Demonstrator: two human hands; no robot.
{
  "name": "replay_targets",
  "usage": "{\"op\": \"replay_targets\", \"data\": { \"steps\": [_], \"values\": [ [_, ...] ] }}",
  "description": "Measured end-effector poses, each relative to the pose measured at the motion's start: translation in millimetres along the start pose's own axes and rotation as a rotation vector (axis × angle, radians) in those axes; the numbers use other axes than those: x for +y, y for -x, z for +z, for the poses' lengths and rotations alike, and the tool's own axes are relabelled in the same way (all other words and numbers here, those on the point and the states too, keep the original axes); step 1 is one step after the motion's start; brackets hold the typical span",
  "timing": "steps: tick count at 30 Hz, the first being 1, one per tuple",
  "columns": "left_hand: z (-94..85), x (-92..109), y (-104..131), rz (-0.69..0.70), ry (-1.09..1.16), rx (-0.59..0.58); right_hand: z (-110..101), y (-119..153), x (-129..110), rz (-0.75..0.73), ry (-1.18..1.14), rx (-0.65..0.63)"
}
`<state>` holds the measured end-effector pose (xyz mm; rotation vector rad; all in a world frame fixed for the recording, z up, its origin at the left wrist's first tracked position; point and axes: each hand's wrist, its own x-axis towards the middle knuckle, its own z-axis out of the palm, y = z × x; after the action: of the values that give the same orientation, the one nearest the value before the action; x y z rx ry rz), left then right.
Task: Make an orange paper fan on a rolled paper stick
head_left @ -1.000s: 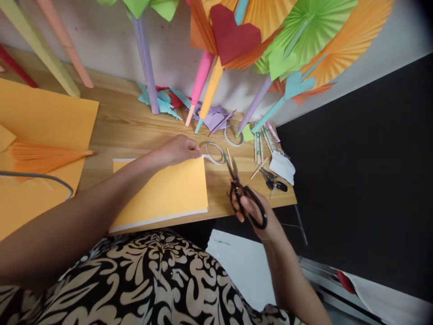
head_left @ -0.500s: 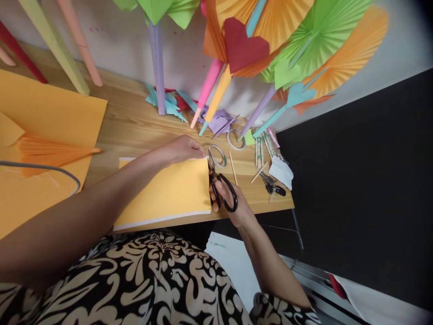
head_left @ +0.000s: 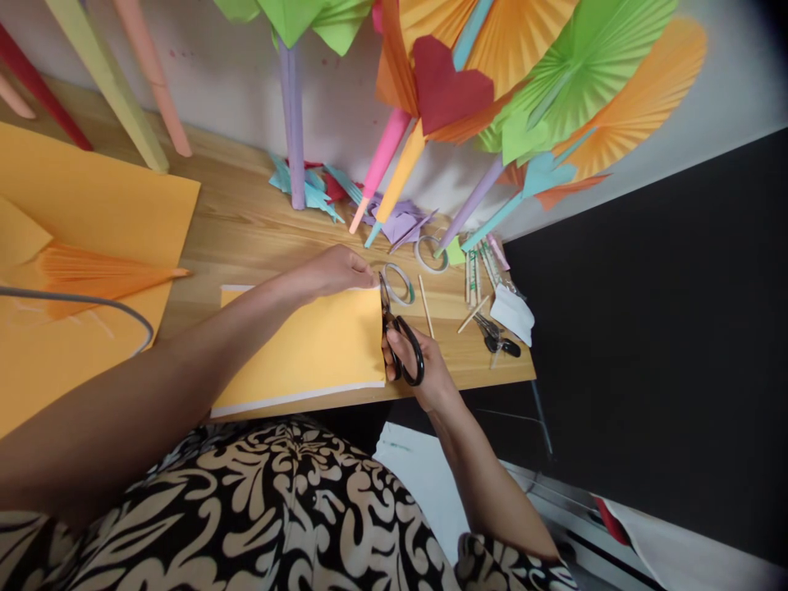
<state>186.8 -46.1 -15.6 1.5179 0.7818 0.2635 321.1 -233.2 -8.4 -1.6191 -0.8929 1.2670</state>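
Right hand (head_left: pixel 426 369) grips black-handled scissors (head_left: pixel 387 317) along the right edge of the yellow sheet (head_left: pixel 320 345) on the table (head_left: pixel 227 213), blades beside the left hand (head_left: pixel 345 269), its hold unclear; a wrist slip could nick sheet or fingertip.

pale sticks (head_left: pixel 472 283) with green print (head_left: pixel 473 264), illegible

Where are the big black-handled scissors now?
Near the middle of the head view, the scissors are in the right hand, blades at the right edge of the yellow-orange sheet, near the left hand.
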Motion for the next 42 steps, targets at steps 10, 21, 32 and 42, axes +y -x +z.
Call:
{"op": "replay_targets", "data": {
  "steps": [10, 21, 32, 42],
  "values": [
    [-0.2, -1.5, -0.6, 0.021, 0.008, -0.004, 8.7, 0.7, -2.8, -0.035, 0.024, 0.037],
    [-1.3, -2.5, 0.8, 0.014, -0.044, -0.012, -3.0, -4.7, -1.6, 0.013, -0.129, 0.159],
    [3.0, 4.1, 12.4, 0.026, -0.122, 0.009, -48.7, 8.2, -13.3, -0.213, 1.31, 0.297],
    [6.3, 12.7, 44.9, 0.17, -0.238, 0.005, 10.5, -29.9, -25.0, -0.402, 0.477, 0.244]
  ]
}}
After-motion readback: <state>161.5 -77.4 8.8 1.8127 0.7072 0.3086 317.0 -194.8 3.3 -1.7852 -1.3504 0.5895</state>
